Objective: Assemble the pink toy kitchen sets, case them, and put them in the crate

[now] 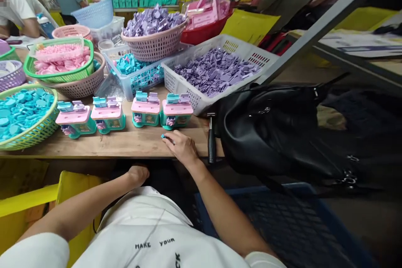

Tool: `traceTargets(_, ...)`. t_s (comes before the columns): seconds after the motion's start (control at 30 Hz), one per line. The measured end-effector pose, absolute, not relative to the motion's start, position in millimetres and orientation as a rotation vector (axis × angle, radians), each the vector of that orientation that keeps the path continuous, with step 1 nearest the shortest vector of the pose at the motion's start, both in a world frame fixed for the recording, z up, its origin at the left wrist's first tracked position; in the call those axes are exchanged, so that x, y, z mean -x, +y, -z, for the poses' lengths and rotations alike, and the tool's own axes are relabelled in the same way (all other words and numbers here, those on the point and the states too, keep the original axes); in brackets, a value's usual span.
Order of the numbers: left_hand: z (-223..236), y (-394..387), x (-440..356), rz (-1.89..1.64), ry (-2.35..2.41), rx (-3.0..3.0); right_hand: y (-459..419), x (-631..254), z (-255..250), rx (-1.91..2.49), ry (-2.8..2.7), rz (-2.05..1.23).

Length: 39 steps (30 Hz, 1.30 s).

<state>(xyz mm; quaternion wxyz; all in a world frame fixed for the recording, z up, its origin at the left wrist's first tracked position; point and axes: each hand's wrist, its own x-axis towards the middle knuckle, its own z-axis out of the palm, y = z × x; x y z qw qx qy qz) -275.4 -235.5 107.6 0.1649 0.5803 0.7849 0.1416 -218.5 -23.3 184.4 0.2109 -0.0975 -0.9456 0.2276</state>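
Observation:
My right hand point(182, 146) rests at the front edge of the wooden table, its fingers pinched on a small blue plastic piece point(163, 136). Just beyond it stand two toy units point(145, 109) side by side, with pink tops, teal bases and blue and purple parts on top. Another pair of the same toys point(108, 115) stands further left. My left hand point(140, 174) is low by my lap, below the table edge; its fingers are hidden from view. To the right of my right hand lies a black-handled tool point(212, 140).
A white basket of purple pieces point(194, 92) and a green basket of blue pieces point(34, 132) flank the toys. Behind are a pink basket point(153, 46) and a blue basket point(127, 86). A black bag point(251, 134) occupies the right. Other people sit at back left.

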Motion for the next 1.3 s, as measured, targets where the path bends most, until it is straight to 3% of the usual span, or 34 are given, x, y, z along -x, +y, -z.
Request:
traceTargets(0.13,-167,-273,286,-0.237,2.360,-1.510,-23,214,-181,0.166,-2.567,-0.722)
traceTargets(0.27,-254,-335,302,-0.557,2.431,-1.235,-34,215,-192,-0.070,-2.465,-0.870)
traceTargets(0.37,-312,-388,328,-0.785,2.809,-0.887,-66,249,-226,-0.425,-2.477,-0.890)
traceTargets(0.5,-351,-441,386,-0.507,3.384,-0.186,-151,325,-297,-0.828,-2.529,-0.711)
traceTargets(0.67,-340,-467,453,-0.310,3.271,0.049,-255,446,-347,-0.946,-2.811,-0.255)
traceTargets(0.83,-307,-485,473,-0.443,3.264,0.141,-316,529,-343,-0.982,-2.899,0.068)
traceTargets(1.1,-292,-492,474,-0.595,3.324,0.393,-362,569,-306,-1.157,-2.963,0.310)
traceTargets(1.3,-293,-488,472,-0.606,3.329,0.363,-374,569,-304,-1.081,-2.996,0.295)
